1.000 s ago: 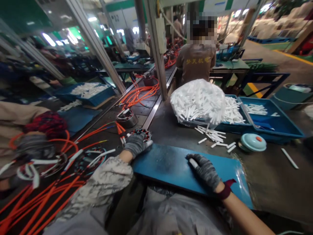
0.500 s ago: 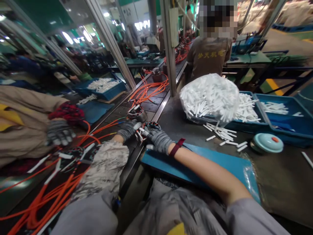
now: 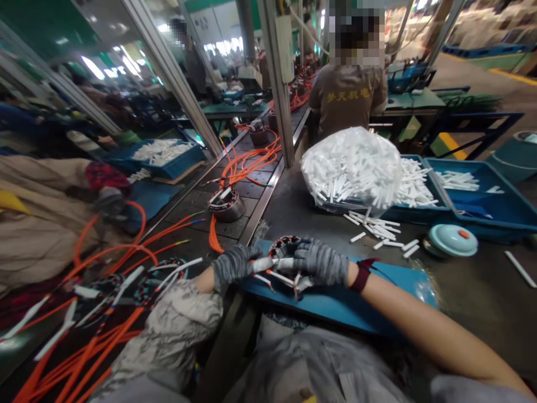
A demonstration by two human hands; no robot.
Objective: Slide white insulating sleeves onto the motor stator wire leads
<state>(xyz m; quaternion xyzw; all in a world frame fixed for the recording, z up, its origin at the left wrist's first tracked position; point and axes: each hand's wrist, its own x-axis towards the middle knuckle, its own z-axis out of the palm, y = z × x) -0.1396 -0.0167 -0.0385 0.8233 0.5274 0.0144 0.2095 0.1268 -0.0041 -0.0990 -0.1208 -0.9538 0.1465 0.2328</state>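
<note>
A motor stator [image 3: 282, 244], a ring with a dark, red-flecked winding and loose wire ends in white sleeves, is held between my two gloved hands over a blue mat [image 3: 356, 305]. My left hand [image 3: 235, 265] comes from the left, its fingers closed at the stator's near left side. Curled round the ring's right side is my right hand [image 3: 324, 262], a dark red band at its wrist. Whitish pieces between the hands may be sleeves or glove tips; I cannot tell which. Part of the ring is hidden by my fingers.
Another stator [image 3: 226, 205] stands on the conveyor [image 3: 247, 215] with orange cables [image 3: 247, 159]. A bag of white tubes [image 3: 352, 168], blue bins [image 3: 482, 215] and a lidded light-blue bowl [image 3: 453, 240] lie right. More wired stators [image 3: 161, 280] and a co-worker's gloved hand [image 3: 112, 204] are left.
Both my hands have brought the stator right and nearer, off the conveyor's edge to over the blue mat. The co-worker's gloved hand at left has moved up and away. The view has shifted slightly.
</note>
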